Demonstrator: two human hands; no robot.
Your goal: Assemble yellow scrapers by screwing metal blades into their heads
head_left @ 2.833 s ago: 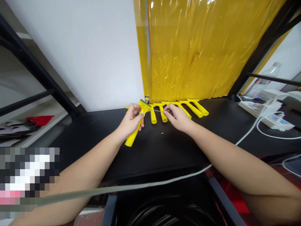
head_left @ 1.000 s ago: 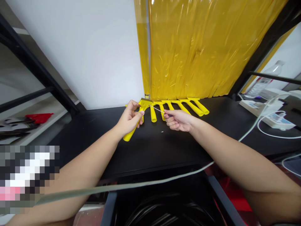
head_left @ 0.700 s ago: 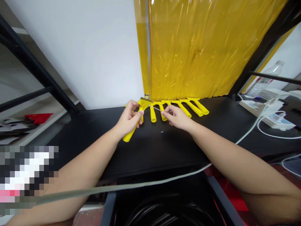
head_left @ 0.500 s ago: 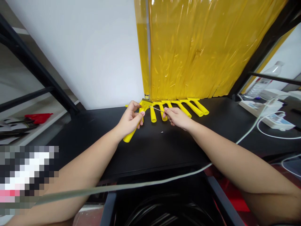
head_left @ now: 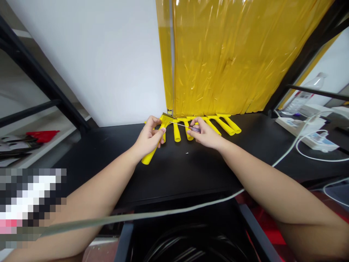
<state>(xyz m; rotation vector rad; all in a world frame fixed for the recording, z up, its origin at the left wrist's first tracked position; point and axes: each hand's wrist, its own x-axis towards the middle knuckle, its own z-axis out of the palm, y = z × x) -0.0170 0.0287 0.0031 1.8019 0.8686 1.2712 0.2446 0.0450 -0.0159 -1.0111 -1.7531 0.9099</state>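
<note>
My left hand (head_left: 151, 135) is closed around a yellow scraper (head_left: 149, 157), its handle slanting down to the left and its wide head with a dark metal edge facing up. My right hand (head_left: 205, 133) grips a thin screwdriver (head_left: 182, 124) by its dark handle. The shaft points left, and its tip meets the scraper's head; whether it sits in a screw is too small to tell. Several more yellow scrapers (head_left: 229, 127) lie in a row behind my hands along the back of the black table (head_left: 169, 178). A tiny pale piece, perhaps a screw (head_left: 187, 153), rests on the table between my forearms.
A pale cable (head_left: 174, 210) crosses in front of the table beneath my right forearm. White power strips (head_left: 317, 136) and a clear bottle (head_left: 308, 92) stand at right. Yellow film (head_left: 218, 58) and a white panel (head_left: 95, 62) rise behind. An open black drawer or bin (head_left: 188, 240) is below.
The fingers of my right hand have opened out and shifted along the screwdriver, so its dark handle now shows. My left hand still holds the scraper in nearly the same place.
</note>
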